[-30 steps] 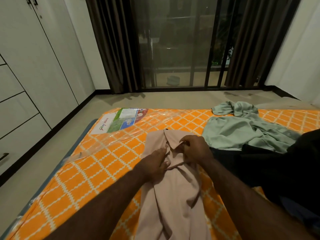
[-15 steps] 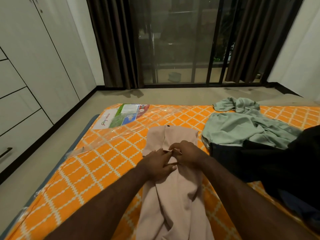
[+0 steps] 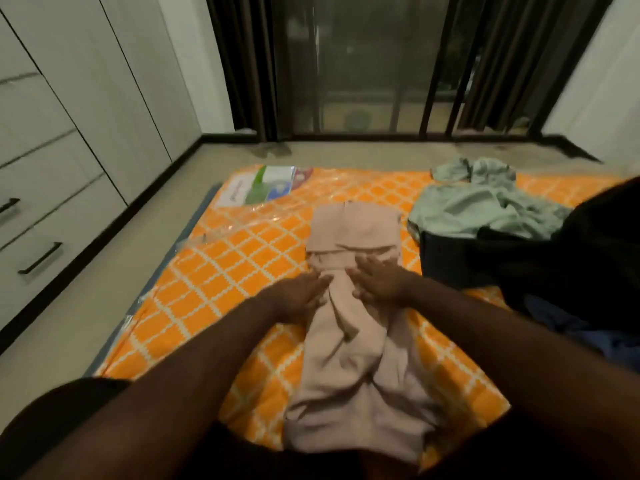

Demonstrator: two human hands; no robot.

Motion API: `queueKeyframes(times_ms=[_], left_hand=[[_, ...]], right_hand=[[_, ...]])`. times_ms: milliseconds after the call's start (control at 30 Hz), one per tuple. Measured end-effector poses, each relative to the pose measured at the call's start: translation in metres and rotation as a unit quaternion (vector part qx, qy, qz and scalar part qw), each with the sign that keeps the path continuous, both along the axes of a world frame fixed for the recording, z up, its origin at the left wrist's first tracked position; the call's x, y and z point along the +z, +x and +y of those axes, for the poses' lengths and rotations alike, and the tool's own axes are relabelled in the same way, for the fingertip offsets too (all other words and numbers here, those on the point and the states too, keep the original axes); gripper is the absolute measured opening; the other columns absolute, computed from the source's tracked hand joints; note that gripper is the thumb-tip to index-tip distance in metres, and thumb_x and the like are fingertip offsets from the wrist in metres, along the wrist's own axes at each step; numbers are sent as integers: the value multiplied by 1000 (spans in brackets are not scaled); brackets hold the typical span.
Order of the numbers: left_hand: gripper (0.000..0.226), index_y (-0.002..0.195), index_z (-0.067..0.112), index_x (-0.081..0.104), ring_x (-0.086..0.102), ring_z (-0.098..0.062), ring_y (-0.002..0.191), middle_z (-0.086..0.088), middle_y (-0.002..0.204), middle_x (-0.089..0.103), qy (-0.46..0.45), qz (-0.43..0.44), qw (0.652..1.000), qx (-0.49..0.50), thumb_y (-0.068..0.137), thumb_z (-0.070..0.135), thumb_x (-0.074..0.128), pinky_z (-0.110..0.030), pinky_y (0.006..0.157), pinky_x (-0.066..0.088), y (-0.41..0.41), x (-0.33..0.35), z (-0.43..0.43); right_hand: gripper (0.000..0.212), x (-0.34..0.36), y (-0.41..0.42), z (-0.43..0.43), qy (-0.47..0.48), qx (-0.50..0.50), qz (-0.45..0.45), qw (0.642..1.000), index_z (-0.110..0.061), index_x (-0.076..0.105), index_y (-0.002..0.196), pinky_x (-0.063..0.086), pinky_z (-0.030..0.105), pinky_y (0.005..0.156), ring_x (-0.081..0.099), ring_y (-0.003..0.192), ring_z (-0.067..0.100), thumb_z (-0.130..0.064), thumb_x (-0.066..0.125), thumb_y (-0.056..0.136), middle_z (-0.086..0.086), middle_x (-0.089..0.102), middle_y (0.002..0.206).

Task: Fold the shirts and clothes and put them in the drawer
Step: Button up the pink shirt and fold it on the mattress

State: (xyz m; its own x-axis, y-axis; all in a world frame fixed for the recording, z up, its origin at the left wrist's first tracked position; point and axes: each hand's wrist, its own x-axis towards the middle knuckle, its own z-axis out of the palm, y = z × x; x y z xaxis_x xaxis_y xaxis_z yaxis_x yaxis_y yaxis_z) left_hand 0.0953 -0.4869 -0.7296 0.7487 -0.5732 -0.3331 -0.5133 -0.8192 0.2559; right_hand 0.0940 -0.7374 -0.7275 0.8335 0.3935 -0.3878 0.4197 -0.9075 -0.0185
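While both hands are laid flat with fingers straight, nothing is actually gripped: the left hand (image 3: pixel 304 295) is pressed palm-down on the near-left side of the pink shirt (image 3: pixel 349 320), and the right hand (image 3: pixel 379 280) is spread on its right side, fingers pointed away toward the collar end. The two hands are kept just apart, with a raised crease of pink fabric seen between them. The shirt is stretched lengthwise down the middle of the orange patterned mattress (image 3: pixel 242 268), its far end squared off and flat-ish, its near end bunched up and rumpled close to the person's body. A bit of blur is noticed around the hands, so finer finger detail can't be made out. Off to the right, a pale green garment (image 3: pixel 485 206) is heaped loosely on the mattress, and a dark pile of clothes (image 3: pixel 519 265) is found just beside and partly under it, touching it along the near edge. A printed label sheet (image 3: pixel 266 185) is seen under the clear plastic wrap at the mattress's far-left corner. Along the left wall, white drawers (image 3: pixel 41 237) with dark bar handles are all shut, well apart from the shirt. Dark curtains (image 3: pixel 242 64) and a glass sliding door (image 3: pixel 363 64) are seen at the far end of the room.
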Motion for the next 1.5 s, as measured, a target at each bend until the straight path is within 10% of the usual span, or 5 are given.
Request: queueKeyframes(times_ms=[233,567,967,1167,1500], left_hand=[[91,162,34,0,21,-29,153,-14,169,9,5,9,1000,-5,98,17,63,-29,114,26,-29,16,8],[104,156,52,-7,13,-37,154,-7,170,-7,78,-175,952,-238,83,40,66,-48,113,34,-80,25,3],[85,160,36,19,15,-24,155,1,170,12,99,-118,950,-272,89,39,66,-40,119,29,-105,37,-3],[59,145,28,53,50,-25,133,-3,150,52,-108,125,986,20,91,37,75,-33,109,38,-105,40,2],[56,147,13,52,28,-16,149,-3,164,27,-209,36,977,-3,94,14,69,-30,120,27,-99,34,3]], right_hand=[[66,21,-68,18,-65,-26,-22,997,-25,2,164,20,55,120,10,157,34,-45,30,108,9,5,171],[86,37,-99,23,-89,12,40,995,-13,5,164,15,43,122,7,156,39,-39,59,102,13,7,170],[142,30,-130,3,-221,-10,91,971,-32,-22,159,28,61,119,-17,155,39,-24,91,74,11,-28,167],[99,25,-115,-12,-109,26,98,989,-30,-5,164,4,58,126,-17,154,40,-48,64,95,10,-13,171],[62,44,-123,-5,73,-63,81,992,-33,35,150,29,54,118,30,144,42,-56,51,96,15,38,154]])
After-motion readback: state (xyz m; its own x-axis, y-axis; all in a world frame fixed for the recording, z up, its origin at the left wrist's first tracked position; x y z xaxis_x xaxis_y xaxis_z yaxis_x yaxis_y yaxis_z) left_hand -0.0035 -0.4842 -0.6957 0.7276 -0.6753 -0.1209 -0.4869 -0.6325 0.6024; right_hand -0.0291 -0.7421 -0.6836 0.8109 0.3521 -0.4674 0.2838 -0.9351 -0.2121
